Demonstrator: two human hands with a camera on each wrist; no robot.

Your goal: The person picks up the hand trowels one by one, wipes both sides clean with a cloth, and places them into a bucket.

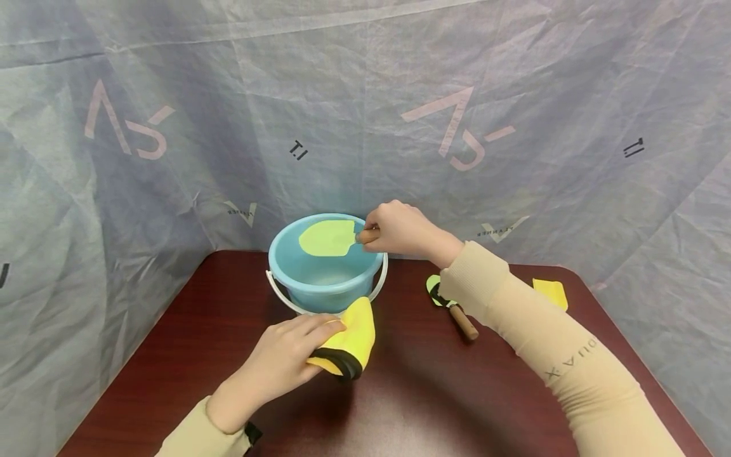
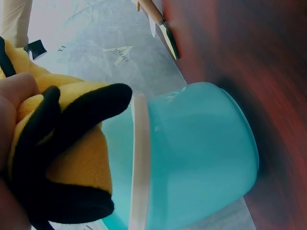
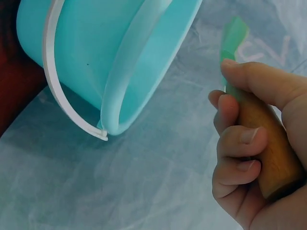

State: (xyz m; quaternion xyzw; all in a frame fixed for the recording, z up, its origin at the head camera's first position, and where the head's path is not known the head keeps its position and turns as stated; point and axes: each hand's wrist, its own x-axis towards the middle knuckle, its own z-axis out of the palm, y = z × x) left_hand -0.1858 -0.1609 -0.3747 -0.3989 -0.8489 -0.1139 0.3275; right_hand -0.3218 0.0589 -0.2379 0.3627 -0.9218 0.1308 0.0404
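My right hand [image 1: 402,228] grips the wooden handle of a small garden trowel [image 1: 328,238] with a light green blade. The trowel is held level over the mouth of a light blue bucket [image 1: 328,296]. In the right wrist view, fingers and thumb curl round the trowel's handle [image 3: 266,139]. A yellow cloth [image 1: 358,327] with black edging is bunched in my left hand [image 1: 285,355], just in front of the bucket. The left wrist view shows the folded cloth [image 2: 81,158] beside the bucket's white handle [image 2: 140,167].
A second green-bladed hand tool [image 1: 461,320] with a wooden handle lies on the dark red table [image 1: 400,406], right of the bucket. Beyond the right sleeve is another yellow cloth [image 1: 551,293]. A grey fabric sheet [image 1: 342,95] hangs behind and at both sides.
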